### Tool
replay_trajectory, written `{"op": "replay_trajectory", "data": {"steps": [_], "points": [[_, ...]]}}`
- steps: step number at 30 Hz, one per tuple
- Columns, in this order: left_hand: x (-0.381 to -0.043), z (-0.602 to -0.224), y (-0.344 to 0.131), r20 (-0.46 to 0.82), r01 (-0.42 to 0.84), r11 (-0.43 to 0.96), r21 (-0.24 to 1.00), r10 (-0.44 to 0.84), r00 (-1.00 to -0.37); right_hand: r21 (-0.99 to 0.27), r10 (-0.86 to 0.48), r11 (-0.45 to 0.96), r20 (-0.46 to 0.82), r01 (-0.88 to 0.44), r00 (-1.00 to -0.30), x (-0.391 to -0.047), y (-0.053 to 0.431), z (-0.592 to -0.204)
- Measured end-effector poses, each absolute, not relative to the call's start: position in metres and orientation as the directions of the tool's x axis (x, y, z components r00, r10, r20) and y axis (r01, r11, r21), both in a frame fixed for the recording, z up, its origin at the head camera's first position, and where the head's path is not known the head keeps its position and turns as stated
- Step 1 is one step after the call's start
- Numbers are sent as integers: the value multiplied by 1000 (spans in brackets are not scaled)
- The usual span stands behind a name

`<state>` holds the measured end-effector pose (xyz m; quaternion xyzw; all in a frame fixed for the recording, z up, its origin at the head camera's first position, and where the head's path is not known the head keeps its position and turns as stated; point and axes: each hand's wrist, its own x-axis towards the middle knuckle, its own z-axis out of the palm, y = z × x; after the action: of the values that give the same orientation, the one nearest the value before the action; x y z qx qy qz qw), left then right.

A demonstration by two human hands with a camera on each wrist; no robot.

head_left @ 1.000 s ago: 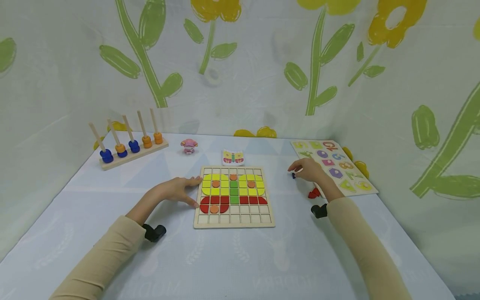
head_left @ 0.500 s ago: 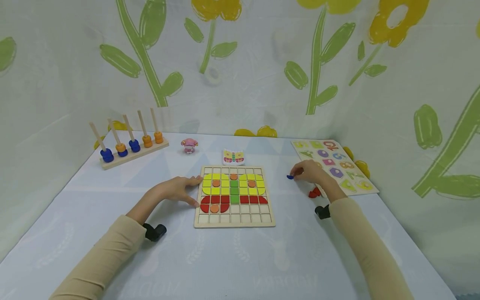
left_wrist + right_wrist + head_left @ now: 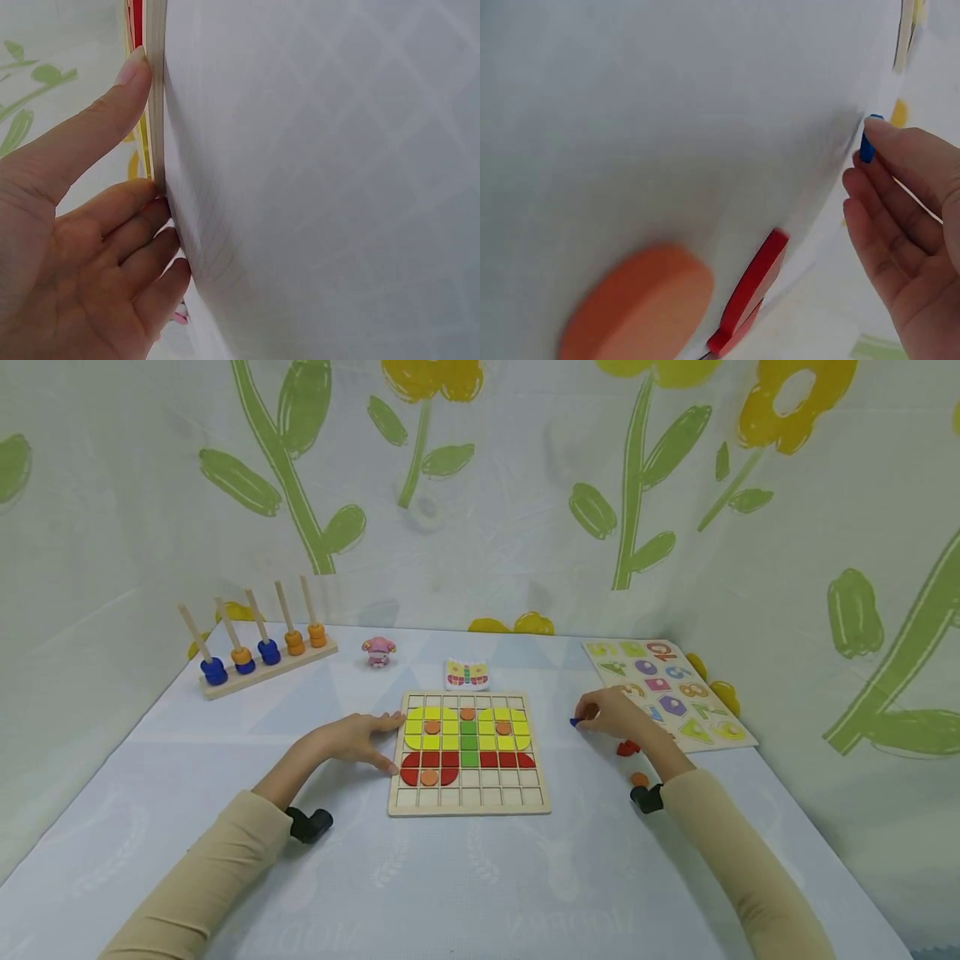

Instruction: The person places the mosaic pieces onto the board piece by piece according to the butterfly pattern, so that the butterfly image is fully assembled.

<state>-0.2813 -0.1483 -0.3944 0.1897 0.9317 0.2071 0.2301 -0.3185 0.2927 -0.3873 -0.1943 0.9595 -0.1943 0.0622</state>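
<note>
My left hand (image 3: pixel 351 739) rests at the left edge of a wooden grid board (image 3: pixel 501 797), thumb and fingertips touching its side. In the left wrist view the fingers (image 3: pixel 142 247) lie along that edge, not curled round it. Yellow, red, green and orange pieces fill part of the grid in a butterfly-like pattern. Right of the board, my right hand (image 3: pixel 613 713) pinches a small blue piece (image 3: pixel 868 142) between thumb and fingers, close over the table. Red pieces (image 3: pixel 628 748) and an orange round piece (image 3: pixel 639 780) lie near that wrist.
Behind the board stands a small butterfly pattern card (image 3: pixel 467 675). A pink figurine (image 3: pixel 378 651) and a wooden peg stand (image 3: pixel 272 670) with blue and orange beads are at the back left. A number and shape puzzle board (image 3: pixel 693 700) lies at the right.
My right hand, holding the blue piece, has shifted slightly left and toward me. An orange piece has come into sight by the right wrist. The left hand has stayed put.
</note>
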Motion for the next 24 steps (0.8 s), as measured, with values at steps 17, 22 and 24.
{"op": "replay_trajectory", "data": {"steps": [17, 22, 24], "points": [[-280, -394, -149, -342, 269, 840, 471, 455, -822, -452, -565, 690, 152, -566, -811, -267, 224, -373], [-282, -396, -150, -334, 285, 834, 471, 468, -818, -498, -596, 653, 127, -571, -793, -258, 203, -373], [-283, -397, -150, -331, 290, 833, 471, 472, -817, -522, -614, 633, 113, -573, -781, -255, 194, -375]]}}
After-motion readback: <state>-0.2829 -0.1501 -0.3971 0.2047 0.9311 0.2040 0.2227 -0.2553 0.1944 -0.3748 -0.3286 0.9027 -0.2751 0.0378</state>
